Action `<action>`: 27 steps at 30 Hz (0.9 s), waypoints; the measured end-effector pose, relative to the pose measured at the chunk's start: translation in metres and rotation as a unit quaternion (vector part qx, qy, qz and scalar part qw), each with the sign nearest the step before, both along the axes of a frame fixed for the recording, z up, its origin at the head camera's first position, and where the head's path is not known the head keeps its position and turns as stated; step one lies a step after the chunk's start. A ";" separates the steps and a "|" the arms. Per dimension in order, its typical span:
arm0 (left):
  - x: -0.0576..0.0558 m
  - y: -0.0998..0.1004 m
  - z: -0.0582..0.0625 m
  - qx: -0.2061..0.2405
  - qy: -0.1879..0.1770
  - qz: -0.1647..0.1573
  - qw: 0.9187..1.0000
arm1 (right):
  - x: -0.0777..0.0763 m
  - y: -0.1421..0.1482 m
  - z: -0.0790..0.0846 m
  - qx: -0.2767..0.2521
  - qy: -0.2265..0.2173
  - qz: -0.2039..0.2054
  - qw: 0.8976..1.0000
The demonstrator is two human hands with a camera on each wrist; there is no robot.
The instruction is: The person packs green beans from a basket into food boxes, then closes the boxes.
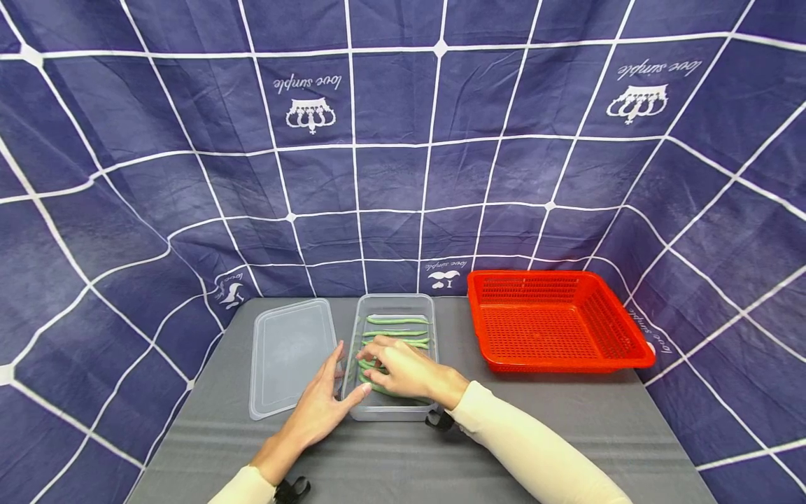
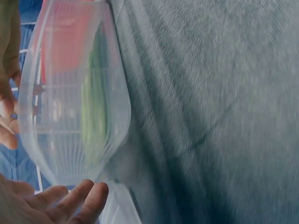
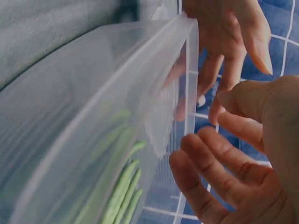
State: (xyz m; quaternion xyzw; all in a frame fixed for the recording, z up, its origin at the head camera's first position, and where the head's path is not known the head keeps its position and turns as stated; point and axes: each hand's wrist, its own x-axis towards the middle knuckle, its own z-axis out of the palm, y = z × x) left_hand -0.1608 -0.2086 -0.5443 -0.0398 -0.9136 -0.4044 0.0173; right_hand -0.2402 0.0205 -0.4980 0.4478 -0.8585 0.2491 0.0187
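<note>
A clear plastic container (image 1: 395, 414) stands on the table with several long green beans (image 1: 397, 320) laid crosswise inside. Over its middle hangs my right hand (image 1: 406, 367), covering part of the beans. In the right wrist view the fingers of that right hand (image 3: 233, 182) are loosely bent, with nothing between them. My left hand (image 1: 324, 402) is at the container's left side, thumb spread from the fingers. Seen from the left wrist, the fingers of that left hand (image 2: 70, 200) are extended close to the container wall (image 2: 70, 158) and hold nothing.
To the left of the container a translucent lid (image 1: 292, 357) lies flat on the grey-covered table (image 1: 390, 462). A red perforated basket (image 1: 535, 332) stands at the right. Blue cloth (image 1: 390, 175) with white lines hangs behind and along both sides.
</note>
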 end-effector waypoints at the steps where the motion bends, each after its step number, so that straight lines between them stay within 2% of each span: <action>1: 0.000 -0.003 0.001 0.004 0.008 0.003 1.000 | 0.001 -0.003 0.000 -0.002 -0.005 0.001 1.000; 6: -0.002 -0.020 0.006 0.012 0.048 0.014 0.999 | 0.004 -0.018 0.003 0.010 -0.011 -0.007 1.000; 11: -0.004 -0.037 0.012 0.003 0.060 0.038 0.998 | 0.009 -0.034 0.004 0.024 0.001 -0.027 0.999; 17: -0.005 -0.058 0.016 -0.011 0.067 0.064 0.996 | 0.013 -0.052 0.006 0.018 -0.018 -0.039 0.999; 21: -0.005 -0.073 0.015 -0.020 0.062 0.080 0.995 | 0.014 -0.064 0.007 0.009 -0.043 -0.045 0.998; 27: -0.008 -0.090 0.014 -0.036 0.027 0.109 0.993 | 0.011 -0.082 0.004 -0.004 -0.067 -0.055 0.996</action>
